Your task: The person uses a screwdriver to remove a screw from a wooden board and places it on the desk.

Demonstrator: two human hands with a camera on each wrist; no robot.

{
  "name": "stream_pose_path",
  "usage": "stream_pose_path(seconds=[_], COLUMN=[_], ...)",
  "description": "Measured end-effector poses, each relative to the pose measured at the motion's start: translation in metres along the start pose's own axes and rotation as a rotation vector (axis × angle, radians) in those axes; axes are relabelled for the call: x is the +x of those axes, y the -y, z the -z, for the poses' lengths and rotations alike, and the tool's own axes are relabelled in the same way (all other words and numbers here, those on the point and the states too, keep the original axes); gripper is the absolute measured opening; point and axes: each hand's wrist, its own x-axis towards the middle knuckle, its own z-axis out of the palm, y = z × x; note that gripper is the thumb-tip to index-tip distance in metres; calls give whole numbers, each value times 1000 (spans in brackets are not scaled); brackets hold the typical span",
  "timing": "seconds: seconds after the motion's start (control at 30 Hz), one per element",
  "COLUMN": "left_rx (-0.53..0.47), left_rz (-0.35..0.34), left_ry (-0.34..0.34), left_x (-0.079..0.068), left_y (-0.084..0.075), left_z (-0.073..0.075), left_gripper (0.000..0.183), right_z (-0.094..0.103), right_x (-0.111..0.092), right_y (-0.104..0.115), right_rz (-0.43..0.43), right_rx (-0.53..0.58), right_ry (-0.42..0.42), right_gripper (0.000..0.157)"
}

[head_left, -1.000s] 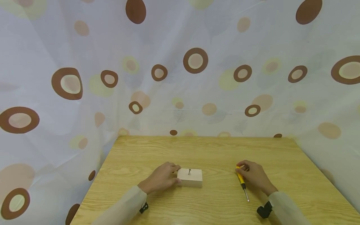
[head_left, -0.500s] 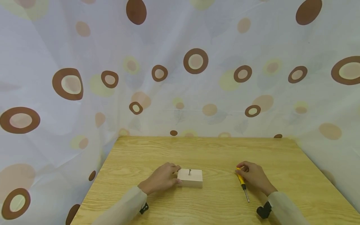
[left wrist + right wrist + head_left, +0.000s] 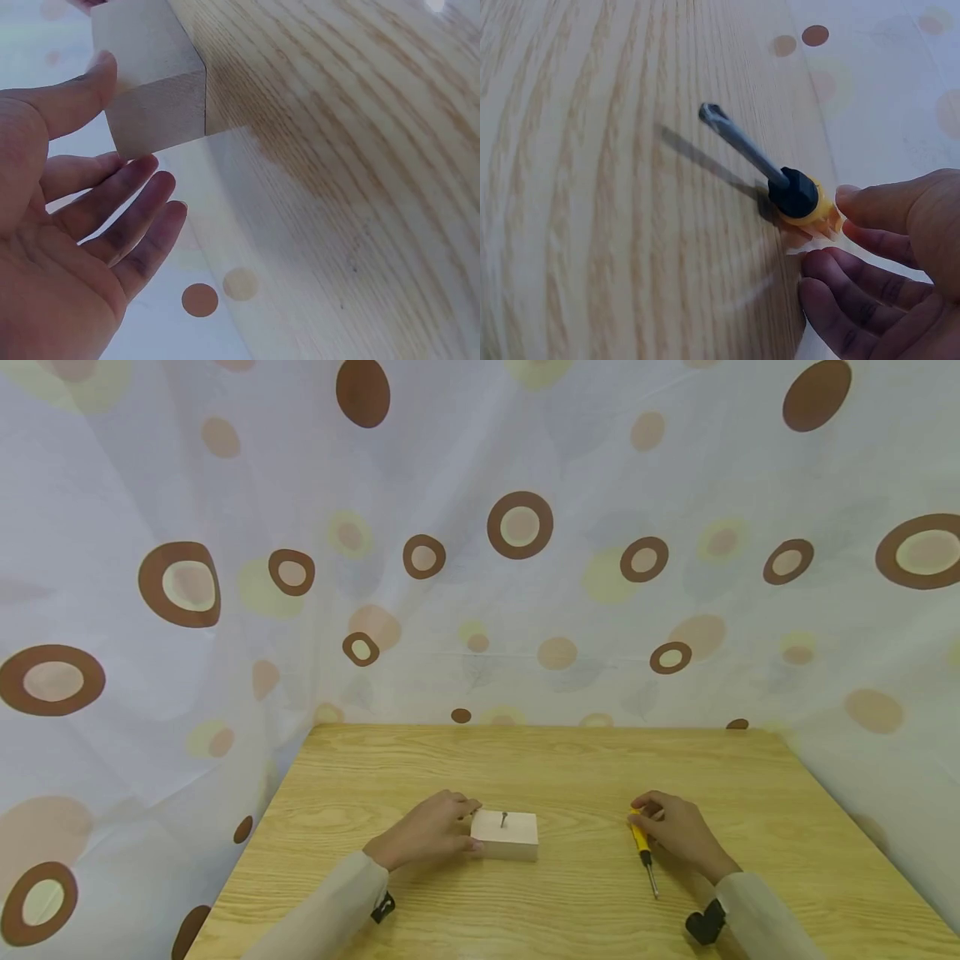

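Observation:
A pale wooden block [image 3: 504, 848] lies on the table, with a thin dark screw or nail [image 3: 504, 819] standing out of its top, leaning slightly. My left hand [image 3: 423, 832] holds the block's left end between thumb and fingers; in the left wrist view the thumb presses one face of the block [image 3: 154, 112]. Off to the right, my right hand [image 3: 682, 833] pinches the yellow handle of a screwdriver [image 3: 642, 842]. Its metal shaft points back toward me. The right wrist view shows the black collar and shaft of the screwdriver [image 3: 742, 142], with much of the handle hidden.
The wood-grain table [image 3: 570, 910] spreads around both hands. A white sheet with brown and yellow spots [image 3: 465, 468] hangs behind it and along the sides. Black straps with small devices [image 3: 706, 922] sit at the wrists over light sleeves.
The screwdriver's tip has swung slightly to the left while the right hand stays in about the same place. The left hand still holds the block.

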Motion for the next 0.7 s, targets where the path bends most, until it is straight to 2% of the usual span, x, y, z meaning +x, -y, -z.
stream_pose_path(seconds=[0.13, 0.27, 0.33, 0.7], left_rx=[-37, -77, -84, -95], left_rz=[-26, -85, -109, -229], left_ry=[-55, -140, -169, -223], left_x=[2, 6, 9, 19], left_y=[-1, -1, -3, -14], left_z=[2, 3, 2, -2], left_gripper=[58, 39, 36, 30], right_z=[2, 5, 6, 8], right_x=[-2, -4, -5, -15], right_y=[2, 6, 7, 18], right_rz=[-4, 14, 15, 15], right_rx=[20, 18, 18, -4], right_ry=[-4, -15, -18, -28], right_gripper=[29, 29, 29, 29])
